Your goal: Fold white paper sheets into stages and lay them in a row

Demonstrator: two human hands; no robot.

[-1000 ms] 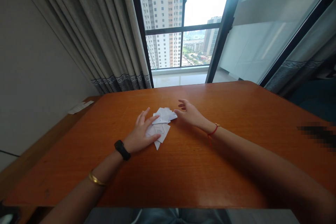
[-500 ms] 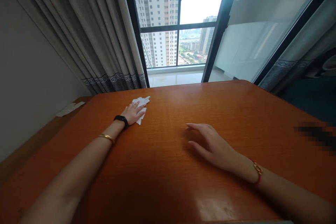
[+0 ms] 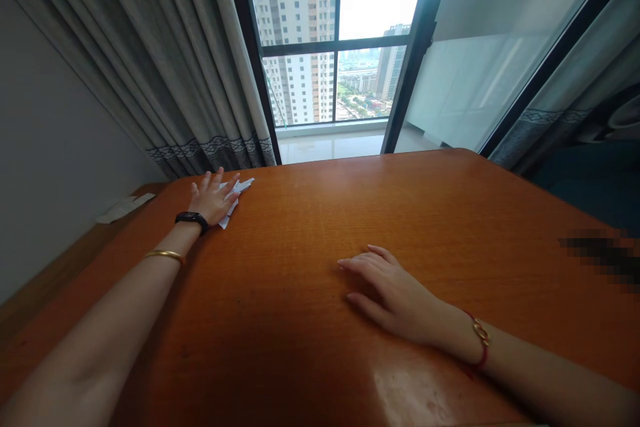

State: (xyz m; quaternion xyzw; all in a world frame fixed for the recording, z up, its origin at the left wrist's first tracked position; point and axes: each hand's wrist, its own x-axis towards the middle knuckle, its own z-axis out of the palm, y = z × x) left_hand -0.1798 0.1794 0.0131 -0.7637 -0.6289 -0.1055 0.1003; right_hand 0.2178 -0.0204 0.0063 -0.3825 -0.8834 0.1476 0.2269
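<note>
Far over on the left of the wooden table (image 3: 295,267), my left hand (image 3: 213,200) lies flat with its fingers spread. Its palm and fingers press down on a crumpled white tissue (image 3: 243,185), part of which is hidden under the hand. A black band circles that wrist, with a gold bangle further up the arm. My right hand (image 3: 395,293) rests over the middle right of the tabletop, fingers loosely bent and apart, holding nothing. It wears a red and gold bracelet.
Some flat white paper (image 3: 125,208) lies at the left on a lower ledge beside the wall. Grey curtains (image 3: 195,80) hang behind the table's far left edge, next to a glass door frame (image 3: 420,53). A blurred-out dark object (image 3: 605,257) is at the right.
My left hand has slid left and slightly away from me, taking the tissue along, its fingers spread wider. My right hand has shifted a little left and nearer to me.
</note>
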